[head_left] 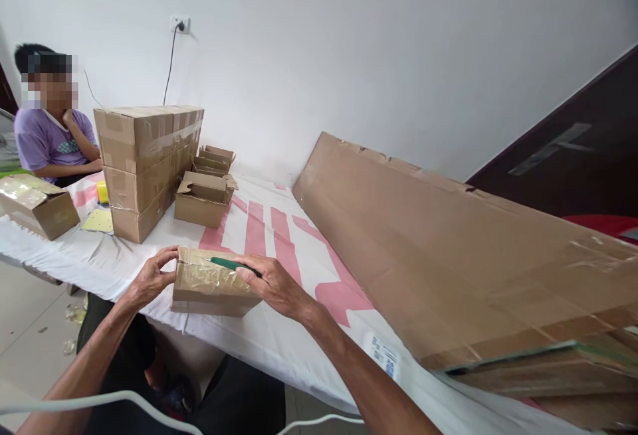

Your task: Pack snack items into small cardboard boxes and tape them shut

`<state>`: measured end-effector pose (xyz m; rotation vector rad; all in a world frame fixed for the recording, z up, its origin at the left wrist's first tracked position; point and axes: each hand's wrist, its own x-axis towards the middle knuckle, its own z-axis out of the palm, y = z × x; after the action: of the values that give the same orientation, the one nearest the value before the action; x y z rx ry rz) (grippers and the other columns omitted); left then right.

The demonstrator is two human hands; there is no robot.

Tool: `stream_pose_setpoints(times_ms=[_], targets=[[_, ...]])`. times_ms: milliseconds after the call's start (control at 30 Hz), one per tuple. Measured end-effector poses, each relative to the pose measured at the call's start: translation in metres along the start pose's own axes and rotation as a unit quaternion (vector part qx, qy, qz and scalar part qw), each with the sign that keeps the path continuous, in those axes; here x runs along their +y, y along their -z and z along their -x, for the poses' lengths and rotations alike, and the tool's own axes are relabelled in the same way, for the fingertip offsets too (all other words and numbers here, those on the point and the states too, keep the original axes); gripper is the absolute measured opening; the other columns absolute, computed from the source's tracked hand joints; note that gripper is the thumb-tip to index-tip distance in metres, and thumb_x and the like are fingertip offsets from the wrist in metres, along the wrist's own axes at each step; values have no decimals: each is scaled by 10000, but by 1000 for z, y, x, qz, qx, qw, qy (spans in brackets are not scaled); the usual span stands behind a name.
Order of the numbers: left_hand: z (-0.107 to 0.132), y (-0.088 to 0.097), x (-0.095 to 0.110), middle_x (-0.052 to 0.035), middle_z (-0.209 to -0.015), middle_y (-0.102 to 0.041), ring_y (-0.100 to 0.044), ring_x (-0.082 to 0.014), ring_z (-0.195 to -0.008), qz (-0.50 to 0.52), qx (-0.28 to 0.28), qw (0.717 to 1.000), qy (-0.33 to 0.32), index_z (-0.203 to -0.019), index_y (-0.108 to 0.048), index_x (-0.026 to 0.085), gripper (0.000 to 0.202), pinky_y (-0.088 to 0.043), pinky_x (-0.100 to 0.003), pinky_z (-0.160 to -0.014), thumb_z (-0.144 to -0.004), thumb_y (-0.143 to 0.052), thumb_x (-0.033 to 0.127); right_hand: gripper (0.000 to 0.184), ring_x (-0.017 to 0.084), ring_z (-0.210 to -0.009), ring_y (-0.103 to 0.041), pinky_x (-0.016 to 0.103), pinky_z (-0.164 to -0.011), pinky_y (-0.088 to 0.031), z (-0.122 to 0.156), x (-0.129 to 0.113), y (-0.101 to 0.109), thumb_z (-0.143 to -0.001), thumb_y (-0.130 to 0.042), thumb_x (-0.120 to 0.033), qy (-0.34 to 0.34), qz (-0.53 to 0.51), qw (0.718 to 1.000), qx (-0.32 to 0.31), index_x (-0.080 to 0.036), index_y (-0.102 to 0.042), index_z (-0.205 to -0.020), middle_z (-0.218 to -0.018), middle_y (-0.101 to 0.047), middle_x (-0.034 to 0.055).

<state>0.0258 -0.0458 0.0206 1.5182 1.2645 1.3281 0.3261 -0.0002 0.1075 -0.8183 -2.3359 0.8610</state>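
A small taped cardboard box (pixel 214 295) sits at the table's near edge in front of me. My left hand (pixel 152 279) grips its left end, with the fingers at the top corner and the thumb lower on the side. In my right hand (pixel 276 282) is a slim green-handled knife (pixel 229 263), held over the box top and pointing left. Its thin tip lies close to the clear, wrinkled tape; whether it touches cannot be made out. The right hand rests near the box's right end.
Stacked closed boxes (pixel 149 169) stand at the left, beside several open boxes (pixel 204 206). Another box (pixel 40 206) lies far left, near a seated person (pixel 54 129). A large cardboard sheet (pixel 448 256) leans along the right. A white cable (pixel 119 396) crosses the foreground.
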Motion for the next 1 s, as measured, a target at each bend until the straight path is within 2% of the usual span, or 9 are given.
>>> stream_pose_setpoints(times_ms=[100,200,400,600,767,900,1000], targets=[[2,-1,0,-150,-1508,-592,-501,-390,-1464,11,0,1000,3,-1156,-827,241,441,-641,-371,-910,-779,-844,470,323,243,-1056,-733,380,-941,-542,-18,-8,-2,-1009,-529,-347,-3,18,999,-26,-258,-773,-1201,-1190,-804,48],[3,-1,-3,-139,-1523,-585,-500,-392,-1468,9,-3,1000,-2,-1168,-824,252,430,-654,-360,-887,-785,-838,447,295,226,-947,-737,346,-860,-538,-28,-10,-3,-989,-548,-330,-5,47,998,-40,-239,-795,-1122,-1064,-822,44],[3,-1,-10,-131,-1549,-562,-526,-373,-1448,-4,-5,1000,-3,-1194,-806,247,410,-652,-332,-872,-813,-802,396,299,199,-856,-707,314,-799,-495,-39,-18,0,-997,-532,-326,5,89,994,-63,-229,-808,-1059,-972,-811,40],[4,-2,-15,-121,-1558,-547,-544,-363,-1429,-1,-9,1000,-6,-1218,-795,260,420,-646,-341,-897,-815,-801,377,303,154,-706,-603,281,-681,-402,-49,-33,3,-999,-523,-300,9,135,987,-88,-233,-817,-987,-828,-764,14],[4,-2,-14,-126,-1550,-544,-546,-367,-1421,-10,-5,1000,-6,-1233,-789,255,435,-643,-341,-889,-811,-794,358,326,128,-611,-496,287,-609,-294,-65,-44,-2,-979,-526,-258,28,211,972,-101,-211,-783,-783,-719,-717,14],[1,1,-13,-133,-1535,-547,-547,-367,-1416,-16,-3,1000,1,-1215,-787,239,432,-643,-339,-860,-801,-778,361,362,128,-582,-461,312,-599,-248,-71,-37,1,-971,-570,-282,26,262,959,-102,-213,-722,-651,-634,-652,18],[-3,3,-15,-143,-1507,-570,-575,-363,-1381,-35,11,999,8,-1183,-786,221,427,-639,-340,-833,-785,-771,375,397,124,-549,-415,324,-589,-217,-60,-19,13,-955,-611,-312,8,286,954,-87,-218,-675,-574,-567,-584,14]])
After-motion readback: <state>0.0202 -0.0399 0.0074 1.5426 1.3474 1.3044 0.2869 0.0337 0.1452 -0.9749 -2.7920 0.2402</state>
